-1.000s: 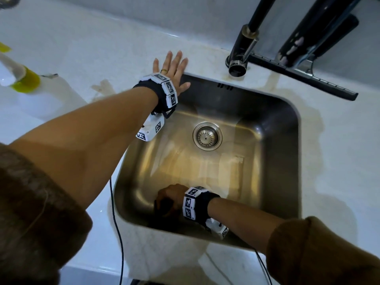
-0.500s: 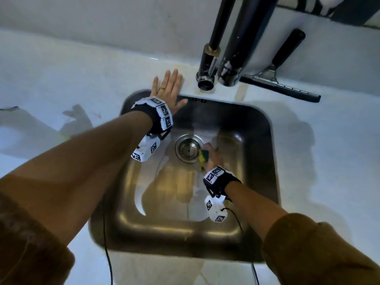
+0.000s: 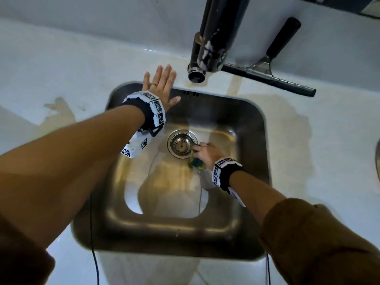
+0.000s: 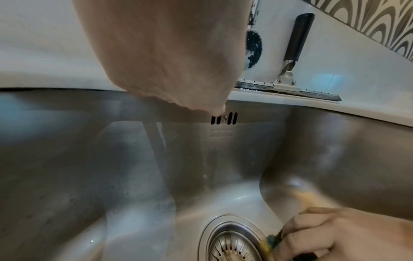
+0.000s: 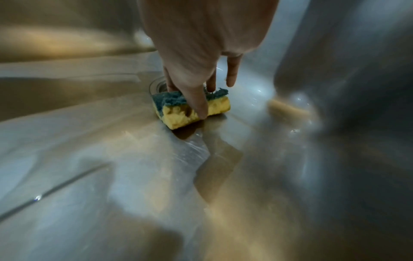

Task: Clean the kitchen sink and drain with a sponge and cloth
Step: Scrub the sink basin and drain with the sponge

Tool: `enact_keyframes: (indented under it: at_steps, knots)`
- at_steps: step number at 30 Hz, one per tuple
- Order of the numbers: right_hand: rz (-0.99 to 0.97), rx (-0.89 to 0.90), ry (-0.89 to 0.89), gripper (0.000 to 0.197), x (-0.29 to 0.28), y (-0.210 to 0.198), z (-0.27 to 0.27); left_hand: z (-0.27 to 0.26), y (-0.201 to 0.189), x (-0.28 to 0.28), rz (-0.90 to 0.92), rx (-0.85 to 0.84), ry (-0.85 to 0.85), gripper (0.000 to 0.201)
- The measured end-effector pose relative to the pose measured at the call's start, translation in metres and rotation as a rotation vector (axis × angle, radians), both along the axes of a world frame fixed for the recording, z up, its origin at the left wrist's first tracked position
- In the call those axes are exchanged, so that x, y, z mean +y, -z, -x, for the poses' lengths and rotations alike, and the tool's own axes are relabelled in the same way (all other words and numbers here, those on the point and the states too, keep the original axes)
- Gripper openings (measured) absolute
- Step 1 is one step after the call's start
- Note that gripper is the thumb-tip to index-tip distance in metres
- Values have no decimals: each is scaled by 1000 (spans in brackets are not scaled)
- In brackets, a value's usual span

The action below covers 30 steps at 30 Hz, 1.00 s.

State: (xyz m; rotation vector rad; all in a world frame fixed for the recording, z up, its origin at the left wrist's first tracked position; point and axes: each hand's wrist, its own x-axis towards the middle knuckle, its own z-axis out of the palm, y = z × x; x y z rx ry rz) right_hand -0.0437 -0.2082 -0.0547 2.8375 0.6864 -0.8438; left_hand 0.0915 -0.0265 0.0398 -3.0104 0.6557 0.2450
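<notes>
A steel sink (image 3: 255,153) is set in a white counter, with a round drain strainer (image 3: 182,145) in its floor. My right hand (image 3: 205,154) grips a yellow sponge with a green scouring side (image 5: 190,109), also seen as the sponge (image 3: 197,163) in the head view. The sponge sits on the sink floor at the drain's right edge (image 4: 269,242). My left hand (image 3: 162,85) lies flat with straight fingers on the sink's back left rim and holds nothing. No cloth is in view.
A black tap (image 3: 209,40) hangs over the back rim. A squeegee (image 3: 267,75) with a black handle lies on the counter behind the sink. Overflow slots (image 4: 224,118) sit in the back wall. Wet stains mark the counter (image 3: 61,68).
My right hand has carried the sponge from the sink's near left corner up to the drain's right edge. The left hand stays flat on the back rim. The head view shifted.
</notes>
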Motion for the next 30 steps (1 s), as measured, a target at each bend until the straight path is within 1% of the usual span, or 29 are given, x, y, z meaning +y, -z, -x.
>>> enact_keyframes:
  at_steps: [2,6,8,14,17,21,23,25,27,28,30]
  knots:
    - [-4,-23,2,41,2,-1,-1,0,1,0,-5,3,2,73]
    - [86,-30,-10,31,-1,-1,-8,-1,1,1,-3,8,14,74]
    - [122,-31,-14,30,-2,0,-11,-2,1,0,-4,21,12,75]
    - [120,28,122,29,-5,-6,-21,-3,0,2,10,32,20,76]
    - [174,21,166,28,-7,-10,-26,-3,1,3,21,30,22,76]
    - [227,101,252,28,-10,-13,-30,-5,4,4,45,26,30,76]
    - [227,121,242,25,-11,-15,-31,-7,8,6,62,21,34,77]
    - [236,156,232,19,-15,-14,-30,-9,10,6,65,17,40,77]
    - [233,199,227,7,-20,-13,-25,-9,13,6,66,5,40,77]
    - [232,215,231,6,-23,-12,-23,-10,13,6,69,-2,37,77]
    - [217,240,250,14,-28,-11,-18,-10,14,6,74,-12,32,77]
